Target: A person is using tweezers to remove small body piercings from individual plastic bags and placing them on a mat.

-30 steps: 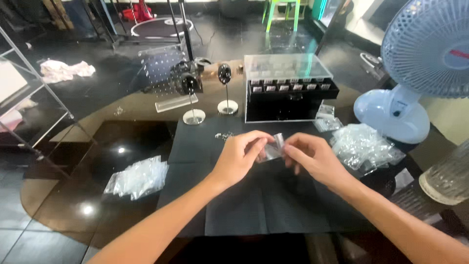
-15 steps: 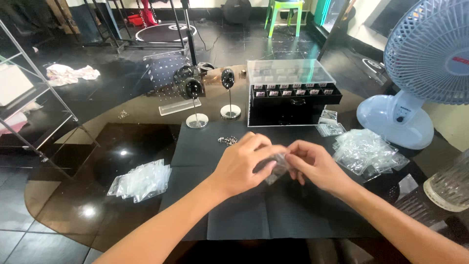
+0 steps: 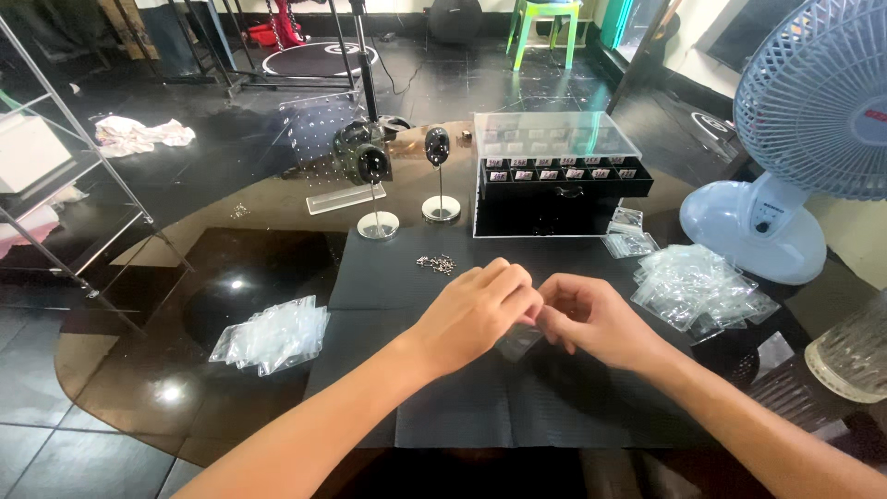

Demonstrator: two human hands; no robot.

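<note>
- The white table fan (image 3: 795, 139) at the far right is the largest thing here, a small dark label on its grille. As a judgement, if it blows, it could scatter the light bags next to its base.
- The black mat (image 3: 443, 407) covers the middle of the glass table (image 3: 139, 370); both hands work over it.
- The black display box (image 3: 559, 189) with a clear lid stands behind the mat, with a row of small white rectangular labels along its upper tiers.
- A loose heap of clear bags (image 3: 698, 288) lies right of the mat, just beside the fan base; a few more flat bags (image 3: 630, 238) rest against the box. These could slide off the heap if a forearm brushes them.
- A second pile of clear bags (image 3: 275, 334) lies left of the mat, well apart from the hands.
- The left hand (image 3: 479, 310) is curled, fingertips pinching a small clear bag (image 3: 520, 342); the right hand (image 3: 591, 322) pinches the same bag from the other side, just above the mat. The bag is slippery-looking and could drop or spill its contents.
- Small metal pieces (image 3: 436, 264) lie in a cluster on the mat's far edge; a careless sweep of the left hand could knock them onto the dark glass, where they would be hard to find.
</note>
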